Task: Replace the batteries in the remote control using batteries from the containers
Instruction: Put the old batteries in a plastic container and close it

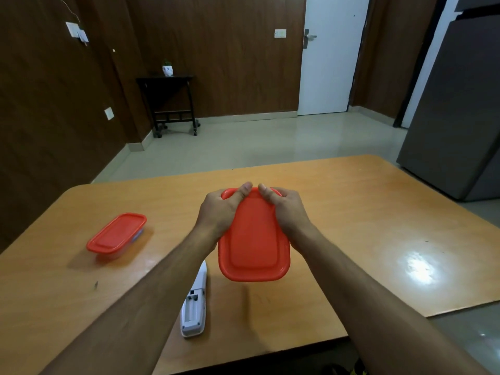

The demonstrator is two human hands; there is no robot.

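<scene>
Both my hands hold a red-lidded container [254,239] above the middle of the wooden table [351,212]. My left hand [220,209] grips its far left corner and my right hand [286,209] its far right corner, both thumbs resting on the lid's far edge. Only the lid shows; the box beneath is hidden. A white remote control [194,307] lies face down on the table below my left forearm, its battery compartment uncovered and seemingly empty. A second container with a red lid [117,234] and a clear body sits shut on the table's left side.
The table's near edge runs close to me and its right edge slants away. A grey refrigerator [460,109] stands at the right, beyond the table. A small dark side table [169,101] and a white door [330,55] are at the far wall.
</scene>
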